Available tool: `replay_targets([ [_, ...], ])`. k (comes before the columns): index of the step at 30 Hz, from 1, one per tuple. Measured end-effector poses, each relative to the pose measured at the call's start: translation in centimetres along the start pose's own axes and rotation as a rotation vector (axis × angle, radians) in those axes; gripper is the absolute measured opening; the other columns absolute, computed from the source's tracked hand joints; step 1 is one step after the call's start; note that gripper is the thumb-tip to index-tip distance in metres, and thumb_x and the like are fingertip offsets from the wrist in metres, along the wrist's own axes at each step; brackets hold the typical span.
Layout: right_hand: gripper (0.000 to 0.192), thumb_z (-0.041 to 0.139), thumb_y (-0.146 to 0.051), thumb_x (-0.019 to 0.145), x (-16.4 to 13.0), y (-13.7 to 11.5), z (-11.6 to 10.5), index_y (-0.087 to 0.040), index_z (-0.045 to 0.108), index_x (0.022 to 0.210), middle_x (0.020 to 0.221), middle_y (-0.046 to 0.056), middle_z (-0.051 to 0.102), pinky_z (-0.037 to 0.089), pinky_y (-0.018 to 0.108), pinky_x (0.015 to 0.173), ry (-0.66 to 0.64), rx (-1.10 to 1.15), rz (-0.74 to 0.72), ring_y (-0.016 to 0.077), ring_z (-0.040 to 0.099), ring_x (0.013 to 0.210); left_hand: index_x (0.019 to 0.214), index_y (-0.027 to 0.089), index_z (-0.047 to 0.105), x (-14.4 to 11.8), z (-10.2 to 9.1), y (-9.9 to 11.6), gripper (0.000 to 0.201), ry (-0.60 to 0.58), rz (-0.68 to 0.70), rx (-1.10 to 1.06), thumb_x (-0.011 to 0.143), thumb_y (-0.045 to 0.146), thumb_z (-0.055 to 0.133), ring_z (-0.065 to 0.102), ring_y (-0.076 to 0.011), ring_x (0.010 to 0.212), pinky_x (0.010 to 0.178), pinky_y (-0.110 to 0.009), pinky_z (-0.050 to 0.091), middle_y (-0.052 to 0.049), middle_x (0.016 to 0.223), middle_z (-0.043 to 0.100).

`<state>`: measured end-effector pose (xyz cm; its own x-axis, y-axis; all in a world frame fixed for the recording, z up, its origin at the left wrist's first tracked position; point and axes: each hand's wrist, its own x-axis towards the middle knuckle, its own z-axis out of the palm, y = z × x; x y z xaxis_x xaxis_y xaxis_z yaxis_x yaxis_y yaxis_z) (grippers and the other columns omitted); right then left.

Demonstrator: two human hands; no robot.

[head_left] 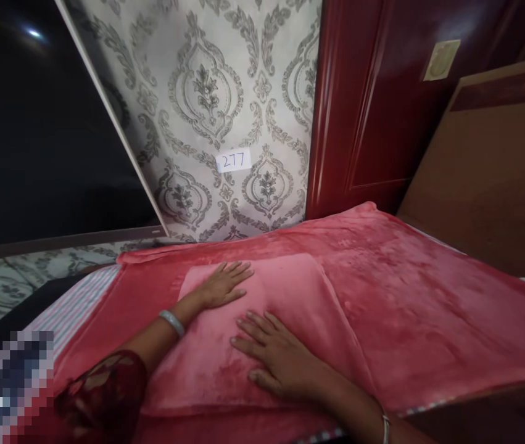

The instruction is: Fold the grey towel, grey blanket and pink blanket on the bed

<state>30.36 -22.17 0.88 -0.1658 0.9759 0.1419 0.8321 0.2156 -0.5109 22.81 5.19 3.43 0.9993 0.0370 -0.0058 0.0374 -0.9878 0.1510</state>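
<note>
Blanket (382,308): red plush fleece, spread across the bed (81,296), reaching the patterned wall (206,92) and the red door (373,111).
Folded panel (290,290): a lighter pink section of the same fleece, doubled over and lying on top near the middle.
Left hand (223,285): flat, fingers spread, palm pressing the folded panel's far corner; grasps nothing.
Right hand (276,357): flat and released, resting on the panel's near part.
Handling: likely soft, limp and light; the nap looks smooth and may slide.
Hold: edges or corners of the fold seem best to pinch.
</note>
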Motion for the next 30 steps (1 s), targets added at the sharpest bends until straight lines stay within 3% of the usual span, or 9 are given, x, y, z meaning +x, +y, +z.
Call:
replay_targets([
  [5, 0.062, 0.043, -0.055, 0.101, 0.1, 0.3, -0.1, -0.035, 0.029, 0.158, 0.167, -0.001, 0.014, 0.002, 0.05, 0.125, -0.002, 0.044, 0.014, 0.022, 0.004, 0.154, 0.151, 0.022, 0.043, 1.4, 0.9, -3.4, 0.062, 0.093, -0.167, -0.073, 0.099, 0.054, 0.034, 0.042, -0.0226, 0.144, 0.121, -0.043, 0.028, -0.01, 0.154, 0.048],
  [11, 0.062, 0.044, -0.053, 0.101, 0.4, 0.4, 0.0, -0.033, 0.03, 0.158, 0.167, 0.001, 0.016, 0.001, 0.049, 0.125, -0.009, 0.04, 0.016, 0.0225, 0.004, 0.154, 0.152, 0.022, 0.042, 1.2, 1.3, -2.7, 0.059, 0.126, -0.225, 0.027, 0.099, 0.048, 0.036, 0.043, -0.0201, 0.143, 0.121, -0.039, 0.029, -0.007, 0.156, 0.046],
  [14, 0.061, 0.045, -0.054, 0.101, 0.4, 0.3, 0.0, -0.033, 0.033, 0.157, 0.167, 0.003, 0.017, 0.002, 0.049, 0.124, -0.001, 0.024, 0.018, 0.023, 0.005, 0.154, 0.151, 0.022, 0.043, 1.2, 0.6, -1.6, 0.059, 0.115, -0.279, 0.089, 0.097, 0.046, 0.042, 0.037, -0.025, 0.147, 0.124, -0.048, 0.02, -0.01, 0.157, 0.044],
  [17, 0.064, 0.049, -0.057, 0.098, 0.4, 0.6, -0.5, -0.033, 0.036, 0.156, 0.166, 0.003, 0.019, 0.005, 0.05, 0.124, -0.003, 0.024, 0.007, 0.0244, 0.008, 0.154, 0.15, 0.014, 0.042, 0.5, -0.2, 0.1, 0.062, 0.142, -0.368, 0.159, 0.096, 0.044, 0.043, 0.029, -0.0336, 0.15, 0.122, -0.061, 0.011, -0.02, 0.158, 0.038],
  [19, 0.064, 0.055, -0.055, 0.096, 0.9, 0.7, -1.4, -0.031, 0.041, 0.153, 0.164, 0.004, 0.026, 0.012, 0.048, 0.124, -0.024, 0.039, -0.008, 0.0259, 0.018, 0.152, 0.149, 0.009, 0.041, -0.6, -0.6, 1.5, 0.064, 0.14, -0.417, 0.178, 0.096, 0.044, 0.041, 0.031, -0.0362, 0.149, 0.12, -0.063, 0.017, -0.024, 0.157, 0.038],
  [21, 0.054, 0.057, -0.044, 0.097, 2.0, 0.7, -2.6, -0.027, 0.051, 0.147, 0.155, 0.007, 0.044, 0.028, 0.043, 0.119, -0.035, 0.03, 0.014, 0.0259, 0.039, 0.143, 0.15, 0.007, 0.039, -2.0, -0.8, 3.0, 0.067, 0.11, -0.452, 0.173, 0.095, 0.045, 0.041, 0.032, -0.0353, 0.148, 0.119, -0.059, 0.023, -0.024, 0.157, 0.037],
  [24, 0.04, 0.046, -0.028, 0.099, 5.2, 0.4, -4.0, -0.022, 0.061, 0.137, 0.132, 0.01, 0.066, 0.044, 0.038, 0.105, 0.059, -0.08, 0.136, 0.0245, 0.06, 0.121, 0.154, 0.007, 0.032, -3.7, -0.6, 5.1, 0.07, 0.09, -0.503, 0.176, 0.097, 0.047, 0.037, 0.025, -0.0332, 0.151, 0.121, -0.057, 0.021, -0.022, 0.161, 0.03],
  [26, 0.042, 0.043, -0.029, 0.101, 7.4, 0.6, -4.2, -0.022, 0.057, 0.14, 0.136, 0.011, 0.063, 0.038, 0.045, 0.11, 0.161, -0.191, 0.208, 0.0266, 0.056, 0.126, 0.156, 0.01, 0.031, -4.2, 0.0, 6.2, 0.068, 0.109, -0.547, 0.207, 0.098, 0.046, 0.036, 0.022, -0.0346, 0.152, 0.12, -0.06, 0.019, -0.021, 0.162, 0.027],
  [30, 0.055, 0.044, -0.046, 0.102, 9.1, 3.1, -3.5, -0.026, 0.041, 0.152, 0.161, 0.009, 0.035, 0.013, 0.058, 0.12, 0.195, -0.307, 0.303, 0.03, 0.026, 0.149, 0.154, 0.021, 0.039, -4.2, 2.1, 7.0, 0.062, 0.17, -0.601, 0.293, 0.098, 0.048, 0.038, 0.022, -0.0393, 0.151, 0.117, -0.067, 0.02, -0.016, 0.163, 0.028],
])
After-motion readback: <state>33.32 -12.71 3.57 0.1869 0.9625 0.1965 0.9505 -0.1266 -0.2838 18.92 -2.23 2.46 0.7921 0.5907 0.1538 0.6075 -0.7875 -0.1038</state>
